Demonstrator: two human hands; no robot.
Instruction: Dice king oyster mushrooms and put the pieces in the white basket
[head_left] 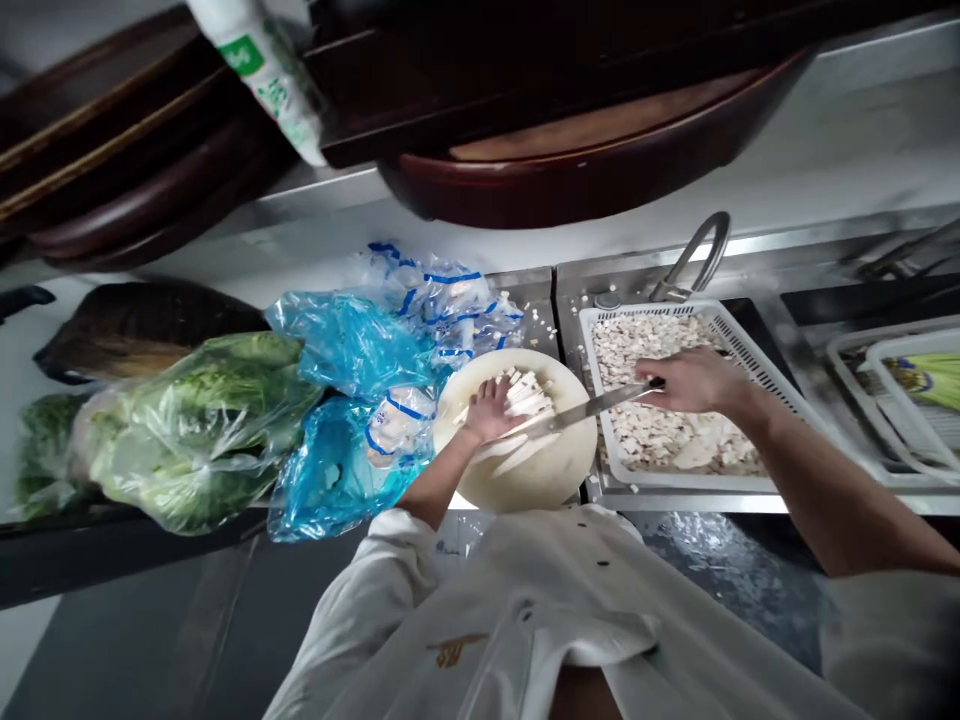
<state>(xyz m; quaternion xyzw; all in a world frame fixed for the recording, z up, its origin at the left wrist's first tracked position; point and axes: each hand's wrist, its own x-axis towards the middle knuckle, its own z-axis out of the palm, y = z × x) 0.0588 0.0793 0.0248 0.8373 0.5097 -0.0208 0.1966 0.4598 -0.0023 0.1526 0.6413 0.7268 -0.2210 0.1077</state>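
My left hand (489, 412) rests on a bundle of pale mushroom strips (529, 395), its fingers curled over their left side. The strips lie on a round white cutting board (559, 470), with longer flat slices (517, 455) in front of them. My right hand (694, 380) is closed around the handle of a kitchen knife (589, 408). Its long blade reaches left over the board, close to my left hand and against the strips. Under my right hand stands a white plastic basket (611, 465) full of chopped pale pieces (637, 430).
Left of the board lie blue plastic bags (352, 345) and a clear bag of green vegetables (199, 430). A curved faucet (701, 250) rises behind the basket. Another basket (892, 400) with green stalks (937, 378) is at far right. A dark red round tub (592, 175) overhangs the counter.
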